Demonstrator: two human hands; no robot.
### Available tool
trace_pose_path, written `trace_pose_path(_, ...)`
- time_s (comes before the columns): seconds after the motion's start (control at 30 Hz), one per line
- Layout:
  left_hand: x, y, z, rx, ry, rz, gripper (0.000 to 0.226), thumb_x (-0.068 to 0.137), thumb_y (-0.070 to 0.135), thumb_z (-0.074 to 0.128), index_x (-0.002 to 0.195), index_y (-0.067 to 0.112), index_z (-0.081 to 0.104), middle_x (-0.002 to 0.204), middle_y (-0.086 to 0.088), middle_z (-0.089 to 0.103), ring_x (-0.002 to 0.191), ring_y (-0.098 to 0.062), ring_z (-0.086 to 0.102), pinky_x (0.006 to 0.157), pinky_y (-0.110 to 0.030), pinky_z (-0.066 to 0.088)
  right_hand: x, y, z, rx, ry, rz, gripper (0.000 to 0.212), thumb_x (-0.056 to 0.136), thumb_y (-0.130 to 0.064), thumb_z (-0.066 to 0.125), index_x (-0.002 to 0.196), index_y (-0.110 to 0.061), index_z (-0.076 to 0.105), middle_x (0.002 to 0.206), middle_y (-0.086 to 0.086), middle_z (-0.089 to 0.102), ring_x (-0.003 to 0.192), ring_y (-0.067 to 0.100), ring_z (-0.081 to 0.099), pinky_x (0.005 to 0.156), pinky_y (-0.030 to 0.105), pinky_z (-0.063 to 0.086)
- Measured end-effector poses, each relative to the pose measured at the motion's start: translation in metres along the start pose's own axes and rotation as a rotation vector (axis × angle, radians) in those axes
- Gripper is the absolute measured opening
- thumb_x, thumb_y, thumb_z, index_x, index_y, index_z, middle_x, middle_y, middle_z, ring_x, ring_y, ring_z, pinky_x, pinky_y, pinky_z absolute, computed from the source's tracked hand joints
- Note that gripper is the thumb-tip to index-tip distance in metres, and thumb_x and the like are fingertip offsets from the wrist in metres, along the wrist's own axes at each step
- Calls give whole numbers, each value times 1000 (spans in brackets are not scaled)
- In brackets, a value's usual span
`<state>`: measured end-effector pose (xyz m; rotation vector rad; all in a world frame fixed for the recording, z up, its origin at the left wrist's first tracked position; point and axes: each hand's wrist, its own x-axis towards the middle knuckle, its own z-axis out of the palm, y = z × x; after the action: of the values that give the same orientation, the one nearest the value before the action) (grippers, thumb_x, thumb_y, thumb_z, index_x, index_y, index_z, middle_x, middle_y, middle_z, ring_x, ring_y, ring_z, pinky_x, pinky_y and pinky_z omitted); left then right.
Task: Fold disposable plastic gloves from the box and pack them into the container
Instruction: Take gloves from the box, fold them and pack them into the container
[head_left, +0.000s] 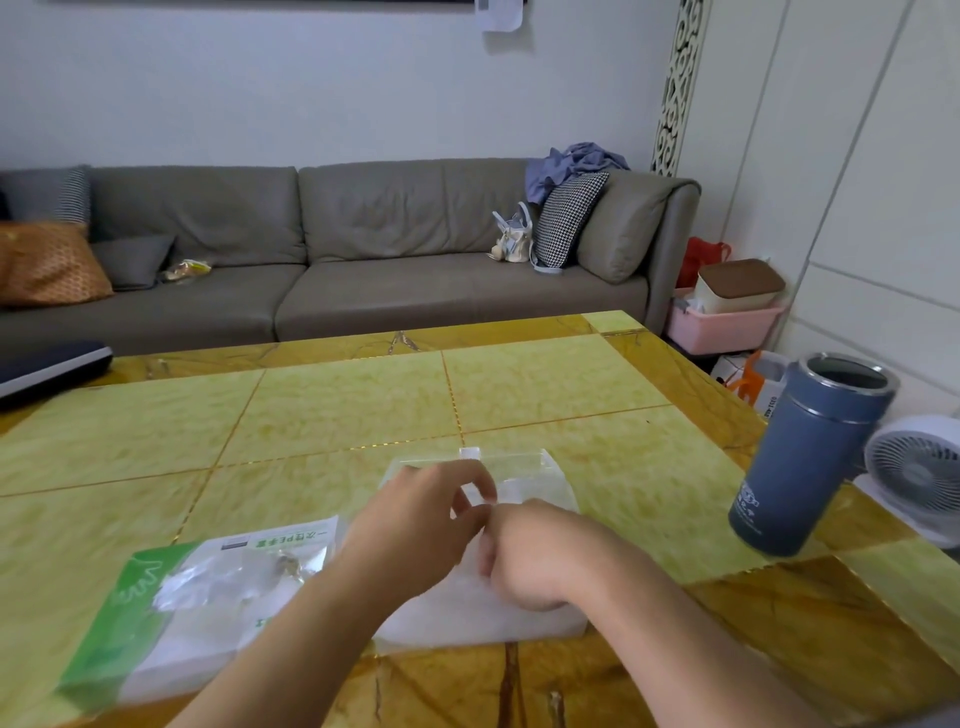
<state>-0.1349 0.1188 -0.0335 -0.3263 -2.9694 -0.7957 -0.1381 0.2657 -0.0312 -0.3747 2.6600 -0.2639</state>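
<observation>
A green-and-white pack of plastic gloves (171, 608) lies on the table at the lower left, its top torn open. A clear plastic container (524, 467) sits in front of me, mostly hidden by my hands. A translucent glove (452, 618) lies spread below it. My left hand (415, 525) hovers over the container with thumb and fingers curled, pinching a bit of clear plastic. My right hand (540, 556) is curled into a fist with knuckles down on the glove; what it grips is hidden. The two hands touch.
A blue insulated flask (805, 457) without its lid stands near the table's right edge. A dark flat case (47, 364) lies at the far left edge. A grey sofa (332, 249) runs behind the table (337, 405), and a small white fan (919, 473) sits on the floor to the right.
</observation>
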Motion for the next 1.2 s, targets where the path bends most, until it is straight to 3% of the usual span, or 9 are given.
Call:
trace_pose_path(0.17,0,-11,8,-47,129,-141,16,95,31,60,79,31,63,71,10,71,54,-7,68,49,-34,57,0,2,0,23,-5,8,38,93,-4,48,121,-17,70,110,7,70,94,27,70,86,40,61)
trace_pose_path(0.37,-1,-15,9,47,211,-296,20,91,26,50,76,15,58,64,-1,69,58,-24,67,52,-44,60,-2,4,-3,24,1,5,34,94,-3,47,119,-11,69,101,10,67,81,26,65,63,33,50)
trace_pose_path(0.5,-4,-10,6,57,213,-337,23,95,29,46,80,13,53,71,-3,68,63,-25,65,58,-43,60,-5,6,-6,49,21,27,39,93,-2,47,125,-11,68,115,12,68,95,30,69,80,38,59)
trace_pose_path(0.6,-14,5,-4,45,246,-298,18,98,36,50,91,20,45,76,0,67,64,-22,64,53,-36,51,-4,6,-5,35,27,28,36,95,-3,47,124,-12,66,118,10,66,98,30,69,82,37,57)
trace_pose_path(0.7,-26,23,-9,144,282,-65,21,97,33,55,84,25,42,75,7,59,64,-17,57,50,-33,41,-1,5,-2,-1,1,21,25,95,-2,44,109,-11,62,104,4,63,83,26,61,72,35,52)
trace_pose_path(0.8,-20,24,-3,165,116,65,16,95,23,57,82,24,49,84,9,59,78,-17,59,68,-41,53,4,3,0,-47,-18,14,20,98,-4,43,101,-14,60,93,4,60,80,24,58,70,35,49)
trace_pose_path(0.9,-10,7,3,150,-72,-57,12,96,28,62,87,32,54,95,9,64,83,-14,64,75,-39,58,3,2,0,-52,2,30,29,98,-7,46,119,-13,64,94,5,61,73,22,56,61,33,43)
trace_pose_path(1.0,-7,-6,8,198,-192,-153,14,95,31,64,109,32,64,108,8,64,93,-14,67,83,-37,60,-1,3,1,-54,42,18,26,95,-7,49,115,-11,65,94,6,61,71,23,56,56,32,40)
trace_pose_path(1.2,1,-8,4,331,-401,-209,39,88,15,67,123,31,61,113,5,65,102,-19,65,75,-28,52,-5,1,-3,-34,111,53,11,91,-5,50,96,-11,59,85,4,51,76,25,54,52,29,35)
